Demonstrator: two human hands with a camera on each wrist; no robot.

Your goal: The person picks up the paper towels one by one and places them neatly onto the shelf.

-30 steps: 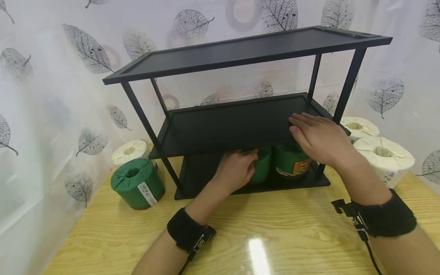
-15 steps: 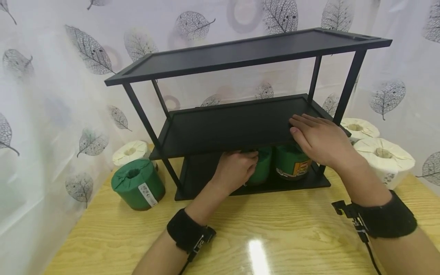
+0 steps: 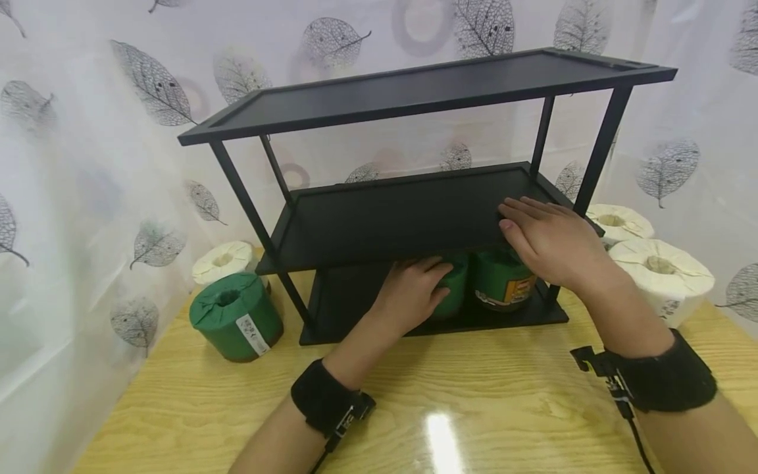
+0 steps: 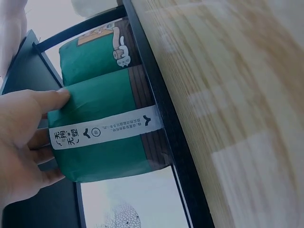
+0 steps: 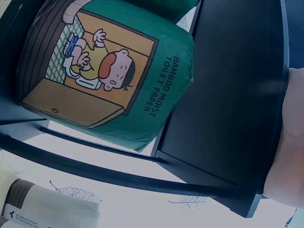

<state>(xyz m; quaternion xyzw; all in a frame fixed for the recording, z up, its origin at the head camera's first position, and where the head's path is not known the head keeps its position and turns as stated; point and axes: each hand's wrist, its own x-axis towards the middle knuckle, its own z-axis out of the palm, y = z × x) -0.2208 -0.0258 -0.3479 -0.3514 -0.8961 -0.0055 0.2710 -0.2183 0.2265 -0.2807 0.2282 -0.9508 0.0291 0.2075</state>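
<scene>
A black two-tier rack (image 3: 391,217) stands on the table. Two green-wrapped toilet paper rolls sit side by side on its bottom board. My left hand (image 3: 411,293), its fingers loosened, reaches under the middle shelf to the nearer roll (image 4: 104,128). Its thumb (image 4: 57,99) lies against that roll near the top edge, while the other fingers are partly hidden beside the roll's top. Right of it, the second roll (image 3: 503,280) shows a cartoon print. My right hand (image 3: 553,240) rests with straight fingers on the middle shelf's right front edge, holding nothing.
Left of the rack, a green roll (image 3: 237,316) stands in front of a cream-wrapped roll (image 3: 224,262). Two more cream rolls (image 3: 662,273) are at the right. Rack posts (image 3: 601,148) and the low shelf edge bound the reach. A leaf-patterned curtain (image 3: 379,39) hangs behind.
The left hand's fingers have loosened and spread from a more curled grip on the nearer roll, and the hand has shifted slightly right. The right hand has stayed in place.
</scene>
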